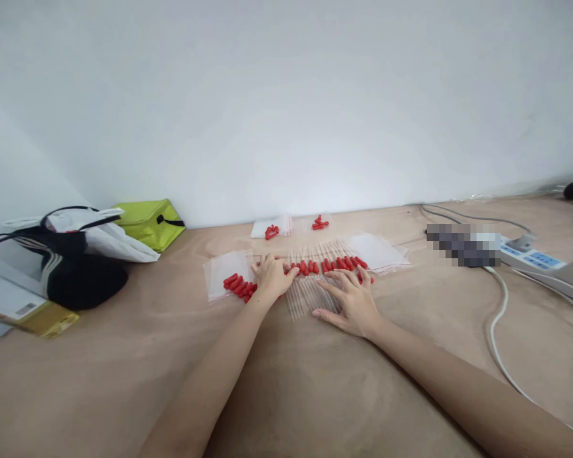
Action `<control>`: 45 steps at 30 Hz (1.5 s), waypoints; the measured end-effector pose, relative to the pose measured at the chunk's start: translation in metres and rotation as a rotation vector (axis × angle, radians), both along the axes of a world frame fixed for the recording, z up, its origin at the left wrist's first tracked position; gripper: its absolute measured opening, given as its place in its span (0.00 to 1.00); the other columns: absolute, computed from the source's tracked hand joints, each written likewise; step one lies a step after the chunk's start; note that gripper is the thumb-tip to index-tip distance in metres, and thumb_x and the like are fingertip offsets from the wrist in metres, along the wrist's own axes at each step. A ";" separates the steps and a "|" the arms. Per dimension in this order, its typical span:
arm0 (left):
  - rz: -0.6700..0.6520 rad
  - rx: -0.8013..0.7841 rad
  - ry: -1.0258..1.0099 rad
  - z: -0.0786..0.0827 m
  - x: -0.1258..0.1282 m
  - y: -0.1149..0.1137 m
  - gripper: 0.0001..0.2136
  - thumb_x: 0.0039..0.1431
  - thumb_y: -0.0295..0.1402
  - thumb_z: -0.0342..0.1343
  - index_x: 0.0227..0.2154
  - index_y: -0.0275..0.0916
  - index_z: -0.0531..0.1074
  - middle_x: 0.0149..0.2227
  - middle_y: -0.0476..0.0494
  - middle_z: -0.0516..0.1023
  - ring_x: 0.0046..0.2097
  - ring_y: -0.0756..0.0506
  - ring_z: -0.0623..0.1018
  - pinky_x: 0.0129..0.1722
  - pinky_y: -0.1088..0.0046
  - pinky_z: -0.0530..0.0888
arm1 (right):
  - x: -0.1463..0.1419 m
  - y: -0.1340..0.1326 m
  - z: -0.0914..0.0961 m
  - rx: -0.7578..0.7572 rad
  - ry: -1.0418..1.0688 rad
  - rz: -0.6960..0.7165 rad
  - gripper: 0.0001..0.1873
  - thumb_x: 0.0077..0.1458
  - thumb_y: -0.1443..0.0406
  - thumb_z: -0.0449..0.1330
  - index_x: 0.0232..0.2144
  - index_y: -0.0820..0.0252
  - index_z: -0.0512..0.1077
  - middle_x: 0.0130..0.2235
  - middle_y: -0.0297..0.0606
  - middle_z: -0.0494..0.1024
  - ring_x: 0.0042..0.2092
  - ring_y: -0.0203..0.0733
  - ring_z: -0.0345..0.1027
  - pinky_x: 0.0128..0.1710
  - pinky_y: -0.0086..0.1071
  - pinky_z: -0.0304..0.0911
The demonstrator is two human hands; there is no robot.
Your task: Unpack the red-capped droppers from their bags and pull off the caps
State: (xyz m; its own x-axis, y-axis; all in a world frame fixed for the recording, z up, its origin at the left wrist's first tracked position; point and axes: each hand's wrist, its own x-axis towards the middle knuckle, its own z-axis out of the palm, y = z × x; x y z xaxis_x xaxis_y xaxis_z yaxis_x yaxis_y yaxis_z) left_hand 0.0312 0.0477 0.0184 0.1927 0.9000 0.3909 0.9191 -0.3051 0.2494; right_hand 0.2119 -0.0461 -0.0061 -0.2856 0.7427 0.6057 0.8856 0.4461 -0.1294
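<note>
My left hand (pixel 270 278) rests at the left end of a row of small red rounded pieces (pixel 311 267), its fingers apart and touching or just over them. Its fingers partly hide some pieces. My right hand (pixel 354 300) lies spread over thin clear sticks (pixel 300 299) in front of that row, its fingertips close to the red pieces on the right. More thin sticks (pixel 325 251) fan out behind the row. To the left, further red pieces (pixel 239 286) lie partly on a clear plastic bag (pixel 219 270).
Clear zip bags (pixel 375 251) lie to the right. Small red piles (pixel 272 232) sit near the wall on more bags. A lime-green bag (pixel 148 222) and a black cap-like item (pixel 83 280) stand left. A power strip (pixel 535 257) with a white cable (pixel 496 318) is at right.
</note>
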 end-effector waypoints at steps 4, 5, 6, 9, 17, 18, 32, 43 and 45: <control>0.075 0.060 -0.081 0.002 -0.003 -0.007 0.09 0.47 0.39 0.56 0.19 0.40 0.74 0.37 0.38 0.72 0.44 0.34 0.67 0.40 0.49 0.61 | 0.002 0.000 -0.002 0.008 0.012 -0.013 0.27 0.47 0.47 0.53 0.46 0.53 0.67 0.46 0.42 0.69 0.48 0.48 0.59 0.52 0.53 0.38; 0.076 0.086 -0.100 0.003 -0.005 -0.011 0.09 0.47 0.39 0.55 0.20 0.40 0.74 0.37 0.39 0.72 0.44 0.34 0.67 0.40 0.50 0.61 | 0.003 0.001 -0.002 0.009 0.022 -0.013 0.27 0.48 0.47 0.53 0.47 0.53 0.66 0.46 0.42 0.69 0.48 0.47 0.59 0.52 0.52 0.39; 0.063 0.114 -0.117 0.003 -0.008 -0.016 0.08 0.48 0.38 0.55 0.21 0.40 0.73 0.37 0.40 0.72 0.44 0.35 0.68 0.40 0.51 0.61 | 0.004 0.001 -0.003 0.013 0.032 -0.014 0.27 0.48 0.48 0.53 0.48 0.53 0.65 0.47 0.42 0.69 0.48 0.47 0.59 0.52 0.51 0.40; -0.046 0.190 -0.138 0.001 -0.019 -0.035 0.06 0.49 0.36 0.55 0.25 0.41 0.72 0.38 0.42 0.73 0.42 0.39 0.69 0.41 0.55 0.60 | 0.008 0.002 -0.004 0.047 0.053 -0.018 0.30 0.50 0.50 0.52 0.53 0.54 0.60 0.51 0.45 0.65 0.51 0.48 0.57 0.52 0.48 0.42; -0.397 0.297 -0.075 -0.012 -0.037 -0.071 0.04 0.54 0.34 0.53 0.28 0.42 0.71 0.35 0.47 0.75 0.41 0.44 0.70 0.42 0.62 0.60 | 0.010 -0.001 -0.001 0.106 -0.005 0.047 0.23 0.52 0.53 0.53 0.50 0.50 0.63 0.53 0.38 0.65 0.55 0.47 0.53 0.55 0.49 0.36; -0.430 0.318 -0.066 -0.012 -0.036 -0.072 0.04 0.54 0.34 0.53 0.28 0.42 0.71 0.34 0.47 0.75 0.41 0.44 0.70 0.42 0.62 0.60 | 0.010 -0.001 -0.001 0.114 -0.004 0.069 0.20 0.52 0.54 0.53 0.48 0.48 0.65 0.51 0.36 0.68 0.54 0.46 0.55 0.55 0.49 0.35; -0.622 0.366 -0.014 -0.012 -0.024 -0.073 0.10 0.53 0.39 0.54 0.36 0.43 0.72 0.41 0.45 0.75 0.46 0.44 0.70 0.48 0.62 0.60 | 0.000 -0.002 -0.005 0.218 0.052 0.250 0.08 0.53 0.64 0.54 0.35 0.52 0.72 0.24 0.29 0.74 0.38 0.36 0.64 0.53 0.45 0.36; -0.684 0.354 -0.067 -0.017 -0.021 -0.076 0.05 0.56 0.33 0.52 0.28 0.42 0.71 0.33 0.53 0.78 0.43 0.47 0.73 0.52 0.62 0.56 | -0.003 -0.010 0.001 0.261 0.056 0.321 0.09 0.54 0.67 0.51 0.31 0.55 0.72 0.20 0.27 0.71 0.34 0.34 0.62 0.51 0.43 0.37; -0.692 0.358 -0.076 -0.017 -0.021 -0.077 0.05 0.56 0.33 0.52 0.27 0.42 0.71 0.33 0.54 0.78 0.43 0.47 0.74 0.53 0.61 0.56 | -0.002 -0.011 0.002 0.261 0.050 0.323 0.09 0.54 0.67 0.51 0.31 0.55 0.71 0.20 0.27 0.70 0.33 0.34 0.62 0.51 0.43 0.38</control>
